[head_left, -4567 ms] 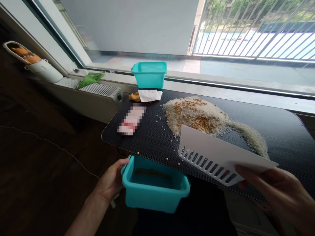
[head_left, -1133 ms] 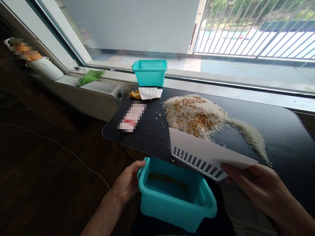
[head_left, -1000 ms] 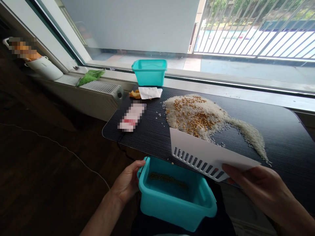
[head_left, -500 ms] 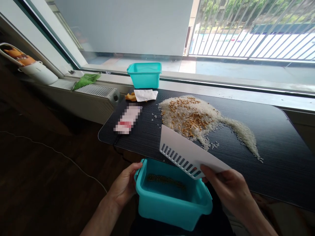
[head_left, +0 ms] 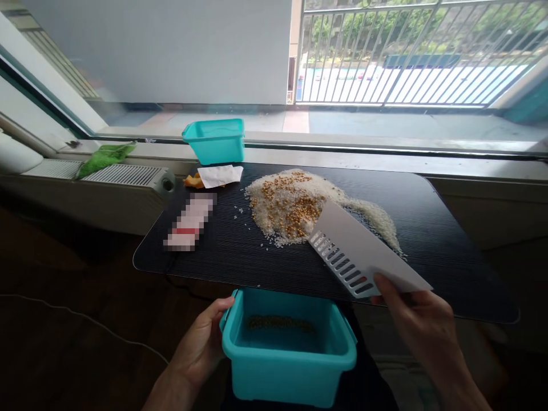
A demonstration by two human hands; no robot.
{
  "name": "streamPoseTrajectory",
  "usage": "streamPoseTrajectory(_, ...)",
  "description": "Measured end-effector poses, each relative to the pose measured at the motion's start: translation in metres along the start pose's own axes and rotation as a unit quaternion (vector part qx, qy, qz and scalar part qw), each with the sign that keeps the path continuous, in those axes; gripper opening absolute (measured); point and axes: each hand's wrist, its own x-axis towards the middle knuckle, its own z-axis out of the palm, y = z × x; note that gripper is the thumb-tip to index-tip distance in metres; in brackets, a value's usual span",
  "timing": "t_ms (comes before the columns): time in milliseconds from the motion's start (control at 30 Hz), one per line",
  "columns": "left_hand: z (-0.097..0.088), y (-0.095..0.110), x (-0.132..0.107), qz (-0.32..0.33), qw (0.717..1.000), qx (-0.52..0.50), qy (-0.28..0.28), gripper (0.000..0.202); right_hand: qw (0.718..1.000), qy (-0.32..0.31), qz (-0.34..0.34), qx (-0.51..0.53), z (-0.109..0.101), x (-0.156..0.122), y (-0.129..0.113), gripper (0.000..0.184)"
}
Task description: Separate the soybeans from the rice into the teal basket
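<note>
My left hand [head_left: 201, 349] grips the left end of a teal plastic tub [head_left: 289, 371] held below the near edge of the black table [head_left: 436, 240]; a thin layer of yellow-brown beans [head_left: 280, 323] lies in its bottom. My right hand [head_left: 422, 325] pinches a white slotted scraper [head_left: 363, 254], tilted above the table, its slotted edge at the right side of a heap of white rice mixed with beans [head_left: 295, 206]. A tail of plain rice [head_left: 377, 214] runs behind the scraper.
A second teal tub [head_left: 214, 140] stands at the table's far left by the window sill, with a white paper [head_left: 220, 175] and an orange scrap [head_left: 192, 181] before it. A blurred pink packet [head_left: 190, 222] lies left. A radiator [head_left: 115, 174] carries a green cloth [head_left: 105, 157].
The scraper has lifted from the table's near edge and swung back to the right side of the heap. The view has shifted right; the tub stays under the edge in my left hand.
</note>
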Motion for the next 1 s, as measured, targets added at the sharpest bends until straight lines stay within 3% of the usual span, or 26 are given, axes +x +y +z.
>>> streamPoseTrajectory(100,0.005,-0.006,0.003,-0.011,1.0,0.001,-0.002,0.021,0.999,0.036,-0.016,-0.031,-0.007,0.006,0.002,0.022)
streamPoseTrajectory(267,0.008,-0.012,0.009,-0.038,0.999,-0.011,-0.019,0.02,0.996,0.044,-0.053,-0.05,-0.015,0.022,0.0,0.027)
streamPoseTrajectory(433,0.005,-0.012,0.011,-0.067,0.997,-0.008,0.029,0.025,0.991,0.086,-0.077,-0.067,-0.019,0.039,-0.005,0.028)
streamPoseTrajectory(567,0.002,-0.013,0.016,-0.053,0.997,0.039,0.026,0.019,0.988,0.098,-0.094,-0.078,-0.026,0.044,-0.008,0.031)
streamPoseTrajectory(700,0.006,-0.017,0.016,-0.077,0.997,0.027,-0.002,0.01,0.989,0.066,-0.114,-0.066,-0.027,0.035,-0.016,0.028)
streamPoseTrajectory(800,0.011,-0.019,0.014,-0.092,0.996,-0.012,-0.018,0.017,0.99,0.022,-0.133,-0.052,-0.022,0.032,-0.021,0.022)
streamPoseTrajectory(1000,0.013,-0.021,0.014,-0.045,0.999,0.01,-0.01,0.015,0.983,-0.029,-0.172,-0.056,-0.008,0.039,-0.022,0.018)
